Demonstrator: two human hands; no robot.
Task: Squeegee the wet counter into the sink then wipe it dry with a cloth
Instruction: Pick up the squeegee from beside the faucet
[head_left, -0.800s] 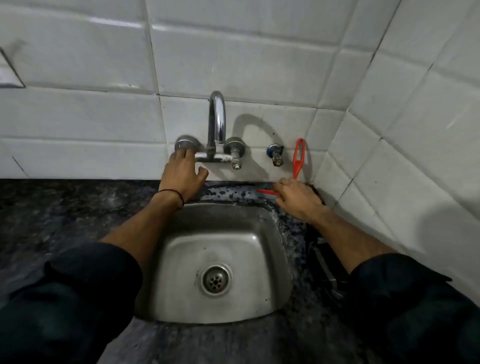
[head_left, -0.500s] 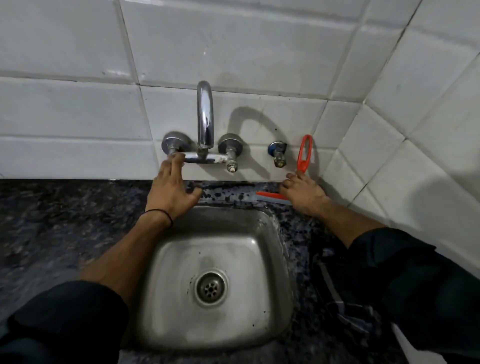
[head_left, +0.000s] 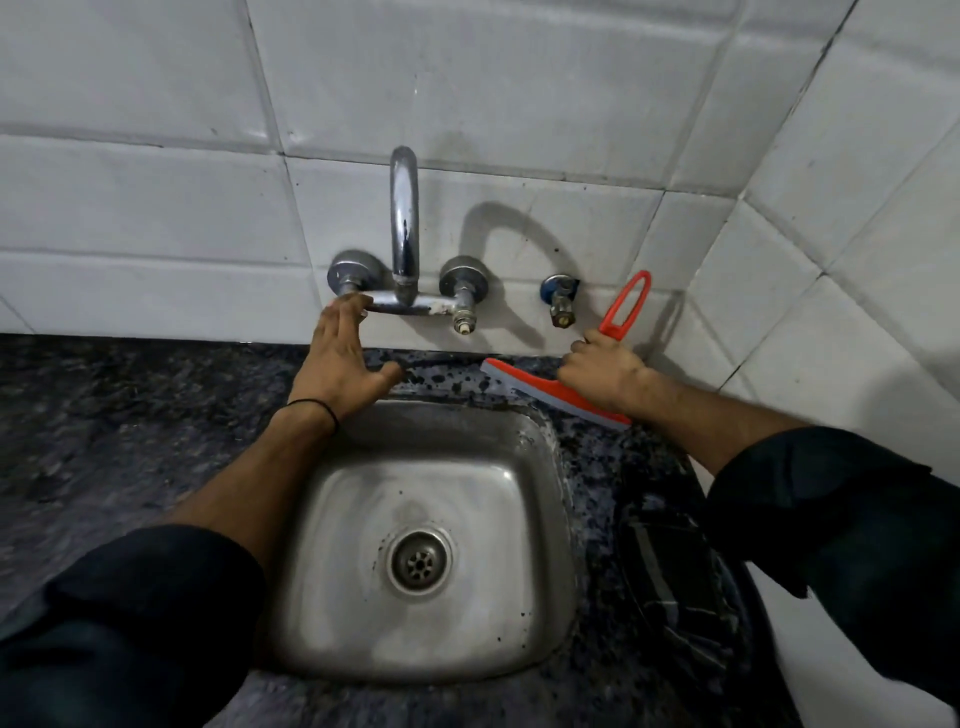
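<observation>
Fingers (head_left: 592, 358) of my right hand (head_left: 605, 375) curl around the red squeegee (head_left: 535, 388), its blade resting on the speckled tabletop (head_left: 130, 415) behind the steel sink (head_left: 426, 540), near the tiled corner. My left hand (head_left: 335, 364) lies spread, fingertips touching the tap (head_left: 404, 234) bar, holding nothing. I judge the job barely begun: the stone looks damp, no stroke visibly finished. A dark striped cloth (head_left: 675, 587) lies untouched on the tabletop right of the basin; drying is left.
</observation>
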